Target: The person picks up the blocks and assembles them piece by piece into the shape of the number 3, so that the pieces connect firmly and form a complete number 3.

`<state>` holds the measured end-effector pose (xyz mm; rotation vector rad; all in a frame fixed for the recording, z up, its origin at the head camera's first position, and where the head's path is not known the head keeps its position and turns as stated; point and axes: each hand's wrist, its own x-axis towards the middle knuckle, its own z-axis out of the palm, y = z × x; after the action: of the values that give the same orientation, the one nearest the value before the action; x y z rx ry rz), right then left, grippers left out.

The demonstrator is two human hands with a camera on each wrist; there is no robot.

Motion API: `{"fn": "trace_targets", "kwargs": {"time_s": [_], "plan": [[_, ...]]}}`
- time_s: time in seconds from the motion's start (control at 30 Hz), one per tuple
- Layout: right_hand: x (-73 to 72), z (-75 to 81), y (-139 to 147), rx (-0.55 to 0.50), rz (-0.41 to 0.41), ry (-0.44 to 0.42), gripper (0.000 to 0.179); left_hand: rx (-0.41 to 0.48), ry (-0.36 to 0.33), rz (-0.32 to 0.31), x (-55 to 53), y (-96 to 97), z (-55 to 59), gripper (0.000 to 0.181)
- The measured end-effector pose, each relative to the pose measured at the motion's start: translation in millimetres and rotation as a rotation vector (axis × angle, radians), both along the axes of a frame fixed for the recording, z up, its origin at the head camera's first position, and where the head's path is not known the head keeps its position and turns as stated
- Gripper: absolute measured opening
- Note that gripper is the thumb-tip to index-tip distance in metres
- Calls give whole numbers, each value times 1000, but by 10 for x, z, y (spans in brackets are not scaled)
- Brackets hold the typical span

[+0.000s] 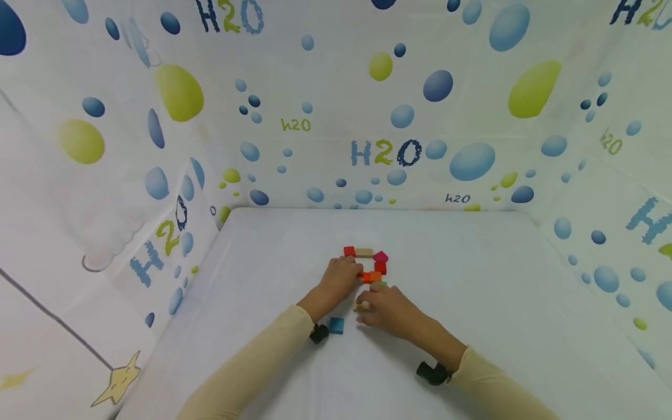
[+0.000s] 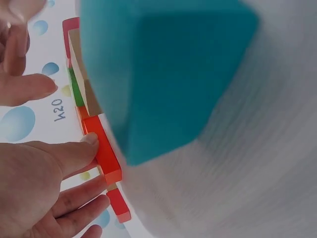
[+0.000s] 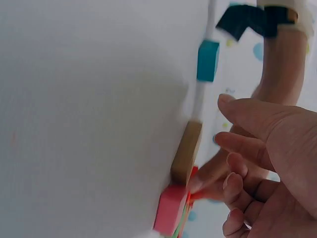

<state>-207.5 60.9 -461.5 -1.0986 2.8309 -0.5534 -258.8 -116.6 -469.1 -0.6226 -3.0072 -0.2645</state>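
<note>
Several coloured blocks form a bent line on the white table. My left hand [image 1: 341, 275] pinches an orange-red block [image 2: 103, 148] between thumb and fingers, beside an orange block [image 1: 375, 275]. My right hand [image 1: 391, 310] hovers over a light wooden block [image 3: 186, 151]; its fingers are loosely bent and hold nothing in the right wrist view. A pink-red block [image 3: 170, 210] touches one end of the wooden block. Part of a green block [image 1: 382, 283] shows past the right hand. Nearer my body lies a blue block [image 1: 336, 326], apart from the others and large in the left wrist view.
At the far end of the line are a red block [image 1: 349, 251], a beige block [image 1: 364, 252], a crimson pointed block [image 1: 380, 256] and another red block [image 1: 380, 268]. A patterned curtain [image 1: 325, 146] stands behind the white table [image 1: 472, 262] and along its sides.
</note>
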Motion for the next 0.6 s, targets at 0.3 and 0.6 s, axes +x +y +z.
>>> {"fn": "trace_targets", "kwargs": {"time_s": [0.3,0.6], "plan": [[148,-60,-295,64,86,-48,39,-29,-42,12,-11,4,60,20],[207,-14,-354,49,57,-9,33,-48,-43,3,-22,24,50,22]]}}
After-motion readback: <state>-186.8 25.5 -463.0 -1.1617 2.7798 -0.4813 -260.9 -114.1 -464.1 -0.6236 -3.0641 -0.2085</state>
